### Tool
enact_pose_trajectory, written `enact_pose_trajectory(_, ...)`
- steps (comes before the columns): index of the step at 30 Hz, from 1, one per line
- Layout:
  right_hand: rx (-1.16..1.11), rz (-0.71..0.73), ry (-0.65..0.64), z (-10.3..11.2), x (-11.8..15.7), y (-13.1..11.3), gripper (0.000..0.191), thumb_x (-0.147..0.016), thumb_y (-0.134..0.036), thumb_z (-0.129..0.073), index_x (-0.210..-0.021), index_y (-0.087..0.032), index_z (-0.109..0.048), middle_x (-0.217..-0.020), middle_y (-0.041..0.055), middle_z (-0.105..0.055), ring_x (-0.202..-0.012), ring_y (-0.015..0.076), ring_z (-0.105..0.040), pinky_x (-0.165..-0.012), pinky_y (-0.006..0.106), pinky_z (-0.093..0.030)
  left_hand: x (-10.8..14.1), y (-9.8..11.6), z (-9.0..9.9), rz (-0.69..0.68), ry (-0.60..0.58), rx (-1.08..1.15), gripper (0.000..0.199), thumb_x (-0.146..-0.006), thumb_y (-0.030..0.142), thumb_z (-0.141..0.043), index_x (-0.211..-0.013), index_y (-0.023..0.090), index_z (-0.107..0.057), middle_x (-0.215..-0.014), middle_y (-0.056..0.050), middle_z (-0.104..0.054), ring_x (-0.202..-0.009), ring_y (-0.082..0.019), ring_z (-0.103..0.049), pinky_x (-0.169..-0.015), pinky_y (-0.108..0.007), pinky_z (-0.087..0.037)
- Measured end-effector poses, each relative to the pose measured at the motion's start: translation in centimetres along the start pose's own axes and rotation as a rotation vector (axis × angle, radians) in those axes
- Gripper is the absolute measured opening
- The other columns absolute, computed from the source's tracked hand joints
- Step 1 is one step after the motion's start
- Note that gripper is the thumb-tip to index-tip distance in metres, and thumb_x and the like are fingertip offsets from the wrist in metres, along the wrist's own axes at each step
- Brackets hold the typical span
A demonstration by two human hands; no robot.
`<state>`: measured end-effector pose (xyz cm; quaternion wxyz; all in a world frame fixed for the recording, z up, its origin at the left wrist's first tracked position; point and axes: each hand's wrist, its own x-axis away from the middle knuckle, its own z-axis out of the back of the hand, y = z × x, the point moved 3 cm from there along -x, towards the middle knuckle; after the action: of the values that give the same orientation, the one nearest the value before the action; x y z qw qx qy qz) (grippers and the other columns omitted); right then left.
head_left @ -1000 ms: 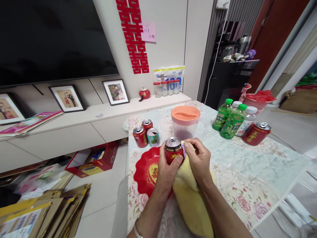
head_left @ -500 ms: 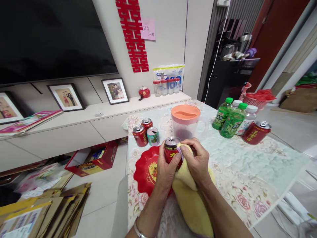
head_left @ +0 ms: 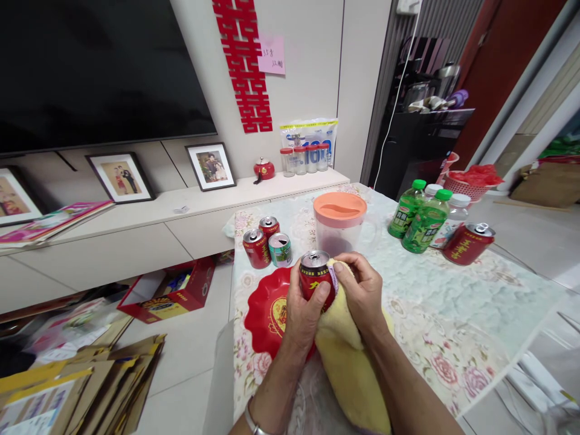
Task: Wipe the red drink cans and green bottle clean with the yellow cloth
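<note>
The can [head_left: 313, 279] is in the left hand [head_left: 302, 315], the cloth [head_left: 341, 320] in the right hand [head_left: 361, 291], against the can's right side. The plate [head_left: 260, 314] lies on the table [head_left: 430, 302], left of the left hand. Behind the can stands the jug [head_left: 339, 225]; left of the jug, behind the plate, three cans [head_left: 256, 252]. Right of the jug stand bottles [head_left: 425, 226], a lone can [head_left: 467, 246] at their right. Jars [head_left: 299, 162] stand on the cabinet [head_left: 212, 202] behind the table.

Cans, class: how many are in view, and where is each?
5: a held can in the left grip; two red cans and a teal can beyond the red dish; a fifth can beside the bottles. More may be hidden.
</note>
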<state>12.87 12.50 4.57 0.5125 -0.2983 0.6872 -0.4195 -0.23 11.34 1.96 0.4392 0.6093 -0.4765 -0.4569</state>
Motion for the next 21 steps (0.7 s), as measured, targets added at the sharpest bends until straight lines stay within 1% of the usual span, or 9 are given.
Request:
enact_pose_trajectory(7, -0.018, -0.021, -0.008, -0.07, -0.04, -0.03, 0.013, -0.086, -0.035, -0.071, -0.085, -0.022, -0.072, -0.081, 0.0014, -0.071, -0.075, 0.0179, -0.066, -0.071, 0.031, -0.053, 0.02, -0.19, 0.01, -0.007, -0.011, 0.017, 0.060, -0.080, 0.042, -0.077, -0.132, 0.022, -0.056, -0.132, -0.009, -0.071, -0.123, -0.029, -0.066, -0.108, -0.042, -0.050)
enact_pose_trajectory(16, -0.019, -0.015, -0.012, -0.01, 0.03, -0.03, 0.013, -0.085, -0.035, -0.071, -0.085, -0.023, -0.072, -0.080, 0.0010, -0.071, -0.075, 0.0176, -0.066, -0.071, 0.030, -0.054, 0.04, 0.27, -0.04, -0.022, 0.005, -0.013, 0.059, -0.078, 0.041, -0.077, -0.130, 0.022, -0.058, -0.129, -0.009, -0.072, -0.121, -0.030, -0.068, -0.106, -0.042, -0.052)
enact_pose_trajectory(21, -0.016, -0.016, -0.012, -0.07, -0.09, -0.11, 0.013, -0.085, -0.035, -0.071, -0.084, -0.022, -0.072, -0.080, 0.0015, -0.071, -0.075, 0.0181, -0.066, -0.071, 0.031, -0.054, 0.03, 0.22, -0.05, -0.003, 0.001, 0.004, 0.058, -0.079, 0.041, -0.076, -0.130, 0.023, -0.058, -0.130, -0.008, -0.072, -0.122, -0.030, -0.067, -0.106, -0.041, -0.052)
